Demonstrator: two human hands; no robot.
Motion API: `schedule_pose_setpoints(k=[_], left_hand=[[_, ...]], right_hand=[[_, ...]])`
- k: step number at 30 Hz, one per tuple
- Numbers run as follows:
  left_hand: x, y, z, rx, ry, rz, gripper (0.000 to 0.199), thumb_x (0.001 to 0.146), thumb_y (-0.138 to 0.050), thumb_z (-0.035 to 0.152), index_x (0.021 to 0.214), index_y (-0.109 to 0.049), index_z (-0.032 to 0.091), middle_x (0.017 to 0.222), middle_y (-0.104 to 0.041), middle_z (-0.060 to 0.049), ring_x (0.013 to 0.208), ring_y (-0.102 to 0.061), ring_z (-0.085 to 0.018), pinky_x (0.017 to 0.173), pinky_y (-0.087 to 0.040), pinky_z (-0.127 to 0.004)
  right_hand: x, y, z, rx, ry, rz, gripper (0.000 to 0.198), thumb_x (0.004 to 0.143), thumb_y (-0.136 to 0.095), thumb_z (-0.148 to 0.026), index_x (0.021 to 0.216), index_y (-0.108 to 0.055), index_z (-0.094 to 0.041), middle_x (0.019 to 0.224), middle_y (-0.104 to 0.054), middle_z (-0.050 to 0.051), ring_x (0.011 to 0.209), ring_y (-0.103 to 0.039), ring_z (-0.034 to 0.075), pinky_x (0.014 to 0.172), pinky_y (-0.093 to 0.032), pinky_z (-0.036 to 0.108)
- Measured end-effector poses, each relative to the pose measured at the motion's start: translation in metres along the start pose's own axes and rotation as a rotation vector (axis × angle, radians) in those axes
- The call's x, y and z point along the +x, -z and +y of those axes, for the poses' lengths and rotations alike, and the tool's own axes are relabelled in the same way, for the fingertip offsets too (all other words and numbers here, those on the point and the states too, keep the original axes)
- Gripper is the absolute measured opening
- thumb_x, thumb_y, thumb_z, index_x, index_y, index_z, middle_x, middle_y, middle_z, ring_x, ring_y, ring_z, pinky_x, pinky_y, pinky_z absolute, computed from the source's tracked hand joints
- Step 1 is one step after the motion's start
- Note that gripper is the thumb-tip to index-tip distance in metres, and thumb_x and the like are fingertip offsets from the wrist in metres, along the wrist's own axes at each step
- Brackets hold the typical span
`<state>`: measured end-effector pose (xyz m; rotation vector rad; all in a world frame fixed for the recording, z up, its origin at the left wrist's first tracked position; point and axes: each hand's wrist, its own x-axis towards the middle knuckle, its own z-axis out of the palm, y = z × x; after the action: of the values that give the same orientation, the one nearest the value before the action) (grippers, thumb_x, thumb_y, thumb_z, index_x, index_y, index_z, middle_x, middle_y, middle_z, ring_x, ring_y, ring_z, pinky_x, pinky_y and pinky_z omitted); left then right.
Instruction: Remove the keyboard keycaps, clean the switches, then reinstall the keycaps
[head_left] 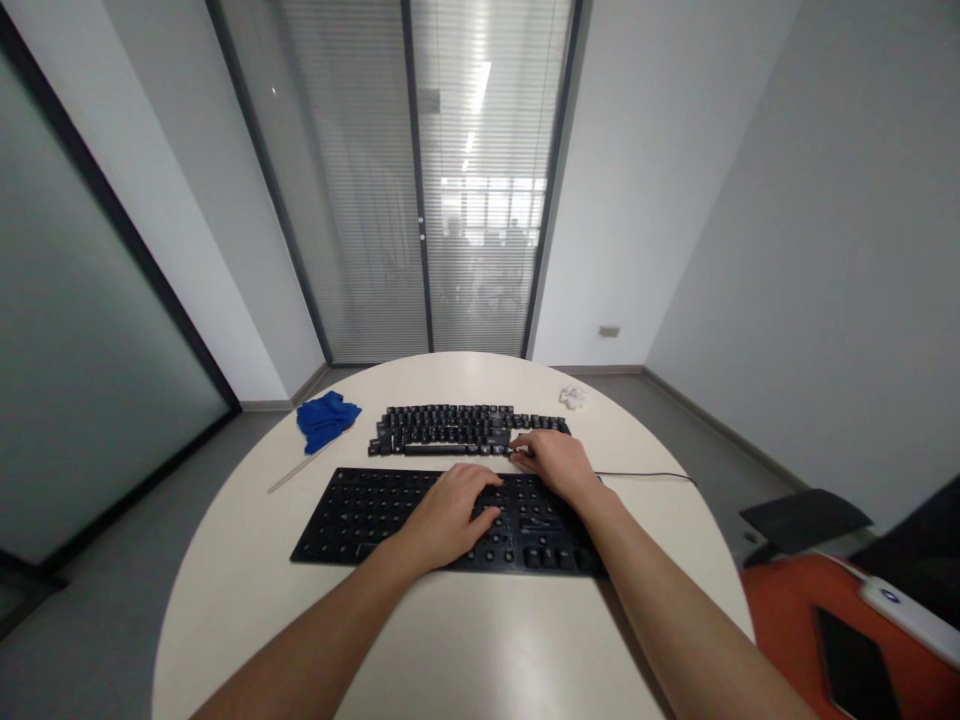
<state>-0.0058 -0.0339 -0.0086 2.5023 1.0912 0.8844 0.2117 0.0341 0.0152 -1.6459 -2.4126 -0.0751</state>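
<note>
A black keyboard (pixel 390 515) lies in front of me with most of its keycaps off, showing bare switches; a few caps sit at its lower right. My left hand (pixel 448 515) rests on its middle, thumb and fingers apart. Beyond it, loose black keycaps (pixel 442 425) are laid out in keyboard order on the table. My right hand (pixel 553 460) reaches over the keyboard's upper right to these caps. Its thumb and forefinger are pinched at the right part of the bottom row, seemingly on one keycap, which the fingers largely hide.
The round white table (pixel 465 640) carries a blue cloth (pixel 326 418) with a thin stick (pixel 300 470) at left, and crumpled white tissue (pixel 572 397) at back right. A cable (pixel 645 474) runs off the right edge. An orange chair (pixel 787 610) holds a phone (pixel 855 662) and a white power strip (pixel 911 610).
</note>
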Motion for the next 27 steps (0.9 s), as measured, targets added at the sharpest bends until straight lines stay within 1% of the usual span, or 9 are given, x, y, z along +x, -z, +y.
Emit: schedule_pose_setpoints(k=[8,16,24,27], left_hand=[[-0.0002,-0.0004,-0.0009,-0.004,-0.004,0.005,0.031,0.089,-0.065,0.017,0.118,-0.056,0.022,0.120,-0.064,-0.007,0.114,-0.055,-0.024,0.103,-0.045,-0.043],[-0.0006,0.0004,-0.0010,-0.012,-0.012,0.004,0.030,0.089,-0.063,0.017,0.118,-0.056,0.022,0.121,-0.063,-0.008,0.115,-0.055,-0.025,0.102,-0.045,-0.044],[-0.0003,0.0012,-0.0002,-0.013,-0.005,0.003,0.030,0.089,-0.063,0.016,0.118,-0.056,0.022,0.120,-0.064,-0.007,0.114,-0.055,-0.025,0.102,-0.045,-0.044],[-0.0002,0.0014,-0.0004,-0.008,-0.003,0.001,0.031,0.089,-0.063,0.015,0.118,-0.056,0.022,0.120,-0.064,-0.007,0.114,-0.055,-0.024,0.103,-0.045,-0.043]], right_hand=[[0.0010,-0.0011,-0.0002,-0.007,-0.002,-0.009,0.024,0.095,-0.057,-0.039,0.110,-0.074,-0.032,0.104,-0.077,0.005,0.099,-0.071,0.024,0.081,-0.050,0.029],[0.0000,-0.0004,-0.0007,0.002,-0.003,-0.002,0.024,0.093,-0.060,-0.034,0.113,-0.073,-0.029,0.109,-0.076,0.006,0.103,-0.070,0.024,0.083,-0.050,0.028],[0.0002,0.0004,-0.0041,0.006,-0.035,-0.010,0.026,0.093,-0.061,-0.034,0.114,-0.073,-0.027,0.110,-0.076,0.007,0.105,-0.069,0.024,0.088,-0.050,0.029],[0.0002,-0.0004,-0.0047,0.005,-0.032,-0.006,0.025,0.094,-0.059,-0.035,0.113,-0.073,-0.027,0.109,-0.076,0.008,0.105,-0.069,0.024,0.088,-0.050,0.030]])
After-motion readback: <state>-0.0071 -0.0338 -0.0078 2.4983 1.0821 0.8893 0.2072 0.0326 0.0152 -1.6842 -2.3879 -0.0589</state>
